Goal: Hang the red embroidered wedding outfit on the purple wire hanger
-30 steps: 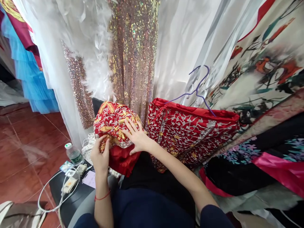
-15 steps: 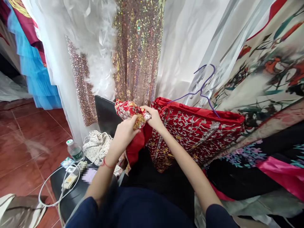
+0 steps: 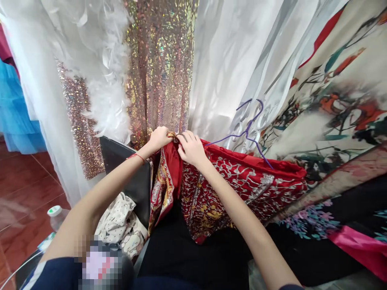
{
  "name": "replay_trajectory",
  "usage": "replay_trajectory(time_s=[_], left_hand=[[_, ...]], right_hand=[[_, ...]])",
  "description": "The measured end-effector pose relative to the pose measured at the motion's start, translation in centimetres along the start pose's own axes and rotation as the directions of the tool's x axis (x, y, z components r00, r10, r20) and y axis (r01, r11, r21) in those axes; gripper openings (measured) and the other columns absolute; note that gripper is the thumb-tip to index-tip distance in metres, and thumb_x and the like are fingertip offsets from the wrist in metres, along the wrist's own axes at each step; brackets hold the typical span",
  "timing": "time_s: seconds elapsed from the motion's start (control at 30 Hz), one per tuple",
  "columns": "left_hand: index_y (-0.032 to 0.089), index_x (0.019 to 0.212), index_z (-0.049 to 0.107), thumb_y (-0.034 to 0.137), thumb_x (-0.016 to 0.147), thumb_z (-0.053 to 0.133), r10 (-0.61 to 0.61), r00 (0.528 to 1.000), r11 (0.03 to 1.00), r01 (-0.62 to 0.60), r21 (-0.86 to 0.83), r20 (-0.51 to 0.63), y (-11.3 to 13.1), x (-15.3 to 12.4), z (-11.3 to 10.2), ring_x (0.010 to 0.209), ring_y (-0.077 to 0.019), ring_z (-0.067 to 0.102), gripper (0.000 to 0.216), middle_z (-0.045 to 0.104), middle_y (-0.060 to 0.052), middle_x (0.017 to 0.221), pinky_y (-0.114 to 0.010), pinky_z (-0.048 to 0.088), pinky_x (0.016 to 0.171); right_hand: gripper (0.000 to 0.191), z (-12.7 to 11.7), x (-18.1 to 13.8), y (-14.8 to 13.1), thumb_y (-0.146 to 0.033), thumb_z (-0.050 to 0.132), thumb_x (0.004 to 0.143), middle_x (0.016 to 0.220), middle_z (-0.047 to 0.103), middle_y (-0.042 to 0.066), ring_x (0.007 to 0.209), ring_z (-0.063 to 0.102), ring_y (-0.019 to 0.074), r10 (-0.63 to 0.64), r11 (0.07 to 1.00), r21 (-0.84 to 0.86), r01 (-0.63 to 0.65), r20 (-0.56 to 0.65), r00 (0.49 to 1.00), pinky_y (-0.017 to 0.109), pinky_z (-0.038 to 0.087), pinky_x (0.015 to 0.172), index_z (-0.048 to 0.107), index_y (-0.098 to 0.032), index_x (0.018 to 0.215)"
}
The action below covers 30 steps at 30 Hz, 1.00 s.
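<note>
My left hand (image 3: 160,139) is closed on the gathered top of a red embroidered garment (image 3: 163,189), whose gold-and-silver patterned panel with red lining hangs below. Close beside it, my right hand (image 3: 192,151) bends its fingers over the same gathered edge; its fingertips are partly hidden. To the right, a wide red piece with silver and gold embroidery (image 3: 242,173) spreads out, with a red satin band along its top. I cannot tell whether both pieces are one garment. A purple hanger (image 3: 248,131) stands up from the satin band.
Behind hang a sequinned gold dress (image 3: 163,64), white feathered cloth (image 3: 105,80) and a flower-printed fabric (image 3: 332,96). A dark flat panel (image 3: 127,173) is left of the garment. Spotted white cloth (image 3: 116,215) and a capped bottle (image 3: 56,215) sit lower left.
Both hands have moved up and back. The bunched embroidered cloth has dropped open and now hangs beneath them. My view has shifted a little to the right.
</note>
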<state>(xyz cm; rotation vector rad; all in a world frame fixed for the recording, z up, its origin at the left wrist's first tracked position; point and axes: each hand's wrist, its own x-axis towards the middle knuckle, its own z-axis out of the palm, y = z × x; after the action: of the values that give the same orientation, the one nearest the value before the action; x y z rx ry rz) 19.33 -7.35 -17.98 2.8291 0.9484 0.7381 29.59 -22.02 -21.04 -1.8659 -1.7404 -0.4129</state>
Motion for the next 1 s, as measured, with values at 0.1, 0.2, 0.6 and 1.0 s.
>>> replay_trajectory(time_s=[0.1, 0.2, 0.6, 1.0], left_hand=[[0.015, 0.069, 0.064, 0.048, 0.084, 0.066, -0.021, 0.999, 0.998, 0.019, -0.066, -0.029, -0.6, 2.5, 0.9, 0.064, -0.0177, 0.051, 0.036, 0.059, -0.006, 0.064, -0.028, 0.034, 0.061], [0.018, 0.062, 0.057, 0.054, 0.084, 0.064, -0.013, 0.992, 0.978, -0.014, -0.21, -0.127, 0.0, 5.5, 1.2, 0.059, -0.0145, 0.043, 0.043, 0.052, -0.002, 0.059, -0.028, 0.028, 0.06], [0.015, 0.072, 0.062, 0.059, 0.078, 0.063, 0.407, 0.911, 0.618, -0.326, -0.715, -0.064, 2.0, 7.4, 7.2, 0.065, -0.0134, 0.048, 0.044, 0.057, 0.0, 0.066, -0.026, 0.039, 0.066], [0.018, 0.102, 0.056, 0.05, 0.087, 0.059, 0.426, 0.881, 0.569, -0.438, -0.696, -0.206, 3.2, 7.1, 5.2, 0.065, -0.0126, 0.053, 0.035, 0.061, 0.001, 0.078, -0.024, 0.04, 0.065]], right_hand=[[0.037, -0.9, 0.8, -0.2, -0.016, 0.037, 0.099, 0.135, 0.058, 0.027, 0.136, 0.05, 0.035, 0.211, 0.966, -0.174, -0.189, 0.121, 0.97, 0.05, 0.036, 0.111, 0.054, -0.007, 0.13], [0.024, -2.0, 1.8, 0.7, -0.014, 0.041, 0.099, 0.105, 0.073, 0.019, 0.103, 0.071, 0.0271, 0.278, 0.957, -0.164, -0.241, 0.265, 0.923, 0.036, 0.05, 0.091, 0.064, -0.012, 0.105], [0.05, -4.9, 4.9, 3.1, -0.032, 0.068, 0.089, 0.117, 0.07, 0.023, 0.111, 0.069, 0.0333, 0.512, 0.839, -0.341, -0.423, 0.234, 0.827, 0.04, 0.055, 0.087, 0.051, -0.009, 0.13], [0.041, -8.1, 5.3, 4.3, -0.005, 0.035, 0.094, 0.129, 0.063, 0.023, 0.118, 0.062, 0.0324, 0.456, 0.797, -0.459, -0.392, 0.031, 0.89, 0.04, 0.05, 0.091, 0.058, -0.009, 0.128]])
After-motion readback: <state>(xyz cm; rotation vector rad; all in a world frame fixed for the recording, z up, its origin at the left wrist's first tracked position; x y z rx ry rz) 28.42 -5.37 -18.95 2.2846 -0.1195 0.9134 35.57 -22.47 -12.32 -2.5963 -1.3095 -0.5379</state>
